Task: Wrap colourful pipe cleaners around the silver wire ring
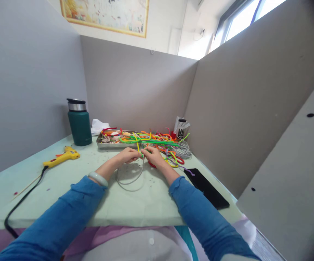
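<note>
Pinching at the top of a thin grey loop (pixel 130 190), the left hand (pixel 129 155) and right hand (pixel 153 156) meet with their fingertips almost touching. Thumbs and forefingers are closed on it, the other fingers curled in; which strand each fingertip bears is too small to make out. A yellow stem (pixel 138 143) rises close to the left fingertips, and whether it is gripped too, I cannot tell.

The loop is over the middle of the bench (pixel 151 210), in front of the metal tray (pixel 113 146). One side runs down from the fingertips, bends round toward the person's body and climbs again below the left hand. It is nearly round, with no clear long axis, its bottom curve pointing at the person.

Both forearms, in blue sleeves (pixel 61 214), reach forward from the near edge and slant inward to the meeting point. Backs of the hands face mostly up, wrists low above the bench. A pale bangle (pixel 98 178) circles the left wrist. Bright stems (pixel 162 142) are heaped just beyond the right hand.
</note>
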{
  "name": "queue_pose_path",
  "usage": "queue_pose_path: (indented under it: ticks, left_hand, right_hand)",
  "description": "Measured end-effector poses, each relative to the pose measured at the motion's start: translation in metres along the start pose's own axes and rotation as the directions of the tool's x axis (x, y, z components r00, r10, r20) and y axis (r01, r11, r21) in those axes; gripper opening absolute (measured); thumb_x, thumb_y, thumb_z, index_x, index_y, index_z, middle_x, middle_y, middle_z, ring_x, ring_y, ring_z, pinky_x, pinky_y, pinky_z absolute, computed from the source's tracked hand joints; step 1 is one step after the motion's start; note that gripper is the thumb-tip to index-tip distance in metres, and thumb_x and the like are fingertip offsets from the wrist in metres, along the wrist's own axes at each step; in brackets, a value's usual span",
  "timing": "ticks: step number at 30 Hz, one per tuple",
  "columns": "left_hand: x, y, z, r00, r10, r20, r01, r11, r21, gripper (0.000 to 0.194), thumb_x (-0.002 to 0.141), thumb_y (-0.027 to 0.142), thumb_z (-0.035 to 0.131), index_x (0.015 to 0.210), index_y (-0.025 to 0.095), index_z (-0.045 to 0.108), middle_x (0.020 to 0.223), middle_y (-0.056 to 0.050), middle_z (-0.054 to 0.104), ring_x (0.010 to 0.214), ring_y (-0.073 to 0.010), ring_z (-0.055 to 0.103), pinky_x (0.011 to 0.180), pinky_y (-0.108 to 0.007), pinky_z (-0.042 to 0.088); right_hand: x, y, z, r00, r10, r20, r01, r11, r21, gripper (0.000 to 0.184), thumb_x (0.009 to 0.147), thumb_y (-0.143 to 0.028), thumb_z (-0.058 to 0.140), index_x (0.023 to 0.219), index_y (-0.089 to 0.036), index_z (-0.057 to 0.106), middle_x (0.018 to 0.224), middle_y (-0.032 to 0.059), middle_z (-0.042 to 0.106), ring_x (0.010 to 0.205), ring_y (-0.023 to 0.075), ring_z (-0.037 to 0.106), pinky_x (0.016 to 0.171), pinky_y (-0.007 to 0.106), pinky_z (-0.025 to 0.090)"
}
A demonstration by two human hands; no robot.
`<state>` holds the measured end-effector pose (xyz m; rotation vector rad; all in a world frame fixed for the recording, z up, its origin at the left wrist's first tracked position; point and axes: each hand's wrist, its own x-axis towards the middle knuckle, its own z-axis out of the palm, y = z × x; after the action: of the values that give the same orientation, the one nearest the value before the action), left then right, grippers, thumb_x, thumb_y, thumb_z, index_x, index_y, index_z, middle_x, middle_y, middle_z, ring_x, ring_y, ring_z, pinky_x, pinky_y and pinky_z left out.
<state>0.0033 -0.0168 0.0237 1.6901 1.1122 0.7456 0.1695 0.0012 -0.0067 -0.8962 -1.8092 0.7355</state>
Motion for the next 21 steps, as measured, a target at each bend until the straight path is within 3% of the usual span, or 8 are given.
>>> queue_pose_path:
  ticks: [8, 13, 19, 21]
  left_hand:
    - [0.005, -0.006, -0.005, 0.999, 0.04, -0.028, -0.044, 0.986, -0.162, 0.032, 0.064, 0.041, 0.06, 0.05, 0.015, 0.049, 0.042, 0.007, 0.029, 0.036, -0.0026, 0.017, 0.04, -0.023, 0.007]
    - [0.011, -0.009, -0.007, 0.985, -0.026, -0.171, 0.007, 0.994, -0.109, 0.03, 0.061, 0.041, 0.062, 0.069, 0.013, 0.063, 0.047, 0.006, 0.034, 0.037, -0.0034, 0.019, 0.039, -0.022, 0.01]
    - [0.011, -0.009, -0.005, 0.968, -0.043, -0.248, 0.034, 0.999, -0.04, 0.028, 0.062, 0.041, 0.059, 0.053, 0.015, 0.054, 0.039, 0.008, 0.027, 0.036, -0.0045, 0.018, 0.039, -0.022, 0.011]
    - [0.011, -0.009, -0.005, 0.966, -0.047, -0.253, 0.039, 0.999, -0.037, 0.029, 0.062, 0.041, 0.059, 0.049, 0.016, 0.049, 0.038, 0.007, 0.026, 0.036, -0.0046, 0.018, 0.039, -0.023, 0.011]
  right_hand:
    - [0.004, 0.007, 0.002, 0.999, -0.014, -0.049, 0.015, 1.0, 0.012, 0.034, 0.08, -0.045, 0.045, 0.064, -0.016, 0.055, 0.058, -0.0024, 0.049, 0.055, 0.0093, 0.043, 0.053, 0.021, 0.034]
    - [0.005, 0.011, 0.001, 0.951, -0.19, -0.243, 0.126, 0.958, -0.258, 0.024, 0.08, -0.039, 0.049, 0.08, -0.018, 0.059, 0.083, 0.0029, 0.058, 0.081, 0.0155, 0.051, 0.073, 0.026, 0.038]
    - [-0.004, -0.007, -0.001, 0.85, -0.414, -0.327, 0.184, 0.814, -0.551, 0.024, 0.079, -0.034, 0.054, 0.097, -0.019, 0.059, 0.101, 0.0083, 0.056, 0.098, 0.0207, 0.046, 0.086, 0.034, 0.033]
    - [-0.006, -0.012, -0.001, 0.856, -0.429, -0.29, 0.214, 0.803, -0.556, 0.021, 0.079, -0.032, 0.054, 0.095, -0.019, 0.059, 0.101, 0.0083, 0.056, 0.099, 0.0205, 0.046, 0.087, 0.034, 0.032]
